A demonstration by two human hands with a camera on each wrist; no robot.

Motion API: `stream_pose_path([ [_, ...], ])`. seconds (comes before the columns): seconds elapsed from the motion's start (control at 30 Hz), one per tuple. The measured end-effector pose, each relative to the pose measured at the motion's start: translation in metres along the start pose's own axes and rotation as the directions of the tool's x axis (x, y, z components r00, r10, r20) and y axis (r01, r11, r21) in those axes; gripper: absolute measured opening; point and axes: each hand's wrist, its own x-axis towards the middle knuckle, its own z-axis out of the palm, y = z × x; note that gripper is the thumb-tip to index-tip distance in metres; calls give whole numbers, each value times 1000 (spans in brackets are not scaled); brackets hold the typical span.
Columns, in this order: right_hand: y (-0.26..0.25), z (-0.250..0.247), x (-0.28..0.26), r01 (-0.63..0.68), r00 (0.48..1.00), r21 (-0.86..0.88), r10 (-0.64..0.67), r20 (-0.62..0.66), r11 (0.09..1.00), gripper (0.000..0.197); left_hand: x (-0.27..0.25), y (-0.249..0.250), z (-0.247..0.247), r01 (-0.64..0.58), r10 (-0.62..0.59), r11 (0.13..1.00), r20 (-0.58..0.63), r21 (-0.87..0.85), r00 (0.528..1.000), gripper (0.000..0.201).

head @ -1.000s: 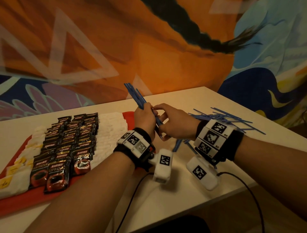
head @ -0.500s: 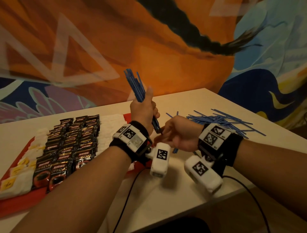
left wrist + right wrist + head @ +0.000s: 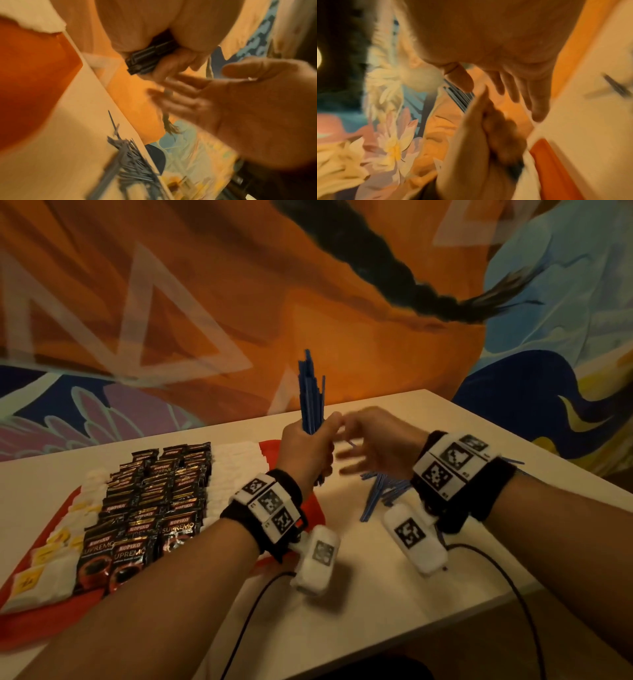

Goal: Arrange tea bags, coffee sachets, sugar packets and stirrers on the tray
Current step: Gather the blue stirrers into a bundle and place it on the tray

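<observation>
Blue stirrers [image 3: 311, 395] stand against an orange wall mural [image 3: 205, 285] with pale triangles and a black streak. The tray [image 3: 291, 448] is red, the coffee sachets [image 3: 150, 508] black with gold lettering, the table [image 3: 376, 594] white.

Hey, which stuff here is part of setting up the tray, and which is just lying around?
Job: stirrer bundle held by left hand; loose stirrers; coffee sachets; tray.
Lying about: cables, table.
</observation>
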Motion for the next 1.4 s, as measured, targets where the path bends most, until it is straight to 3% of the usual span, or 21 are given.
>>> stream_pose_path([
  [0.03, -12, -4, 2, 134, 983, -94, -144, -117, 987, 41, 0, 0, -3, -16, 15, 997, 23, 80, 1000, 38],
  [0.1, -40, -9, 1, 361, 844, -344, -460, -274, 867, 49, 1, -1, -10, -117, 89, 928, 93, 353, 992, 41],
  [0.13, -49, -9, 1, 399, 778, -450, -555, -296, 799, 48, 1, 1, -12, -173, 119, 855, 140, 489, 983, 43],
  [0.17, -53, -7, 1, 395, 754, -530, -594, -280, 751, 46, 0, 4, -12, -220, 141, 776, 177, 592, 974, 43],
  [0.3, -41, 15, 9, 191, 909, -775, -407, -92, 602, 64, 2, 17, -20, -278, 133, 578, 248, 767, 960, 31],
  [0.4, -34, 15, 9, 228, 938, -827, -344, 45, 514, 53, 8, 27, -39, -319, 97, 343, 305, 883, 947, 17],
  [0.5, -35, 17, 2, 254, 963, -891, -181, 198, 376, 21, 10, 43, -52, -322, 7, 112, 323, 940, 946, 23],
  [0.6, -36, 28, 1, 233, 963, -954, -181, 200, 186, 22, 11, 56, -54, -303, -39, 48, 305, 952, 951, 28],
  [0.7, -33, 36, 6, 127, 941, -992, -315, 123, -6, 23, 10, 62, -53, -338, -65, 61, 341, 939, 938, 12],
  [0.77, -26, 41, 9, 68, 917, -993, -386, 99, -94, 21, 7, 66, -53, -347, -62, 93, 354, 933, 933, 20],
  [0.87, -17, 46, 12, 89, 877, -992, -465, 121, -91, 8, 3, 65, -57, -333, -53, 110, 340, 937, 939, 32],
  [1.1, -28, 45, 30, 55, 887, -998, -460, 32, 35, 11, 3, 73, -79, -416, 152, 228, 390, 880, 908, 46],
  [1.17, -31, 44, 38, 51, 882, -992, -472, -9, 113, 19, 5, 78, -97, -466, 279, 336, 386, 818, 879, 37],
  [1.2, -32, 44, 41, 53, 876, -988, -482, -24, 146, 24, 6, 80, -106, -483, 338, 435, 359, 760, 870, 32],
  [1.3, -38, 52, 48, 77, 847, -979, -531, -36, 190, 26, 4, 77, -120, -398, 354, 828, 184, 394, 917, 16],
  [1.33, -40, 57, 50, 94, 834, -977, -552, -28, 191, 24, 5, 75, -122, -356, 328, 895, 143, 271, 934, 13],
  [1.4, -46, 64, 54, 113, 811, -979, -585, -9, 172, 20, 8, 72, -124, -292, 280, 948, 104, 125, 954, 20],
])
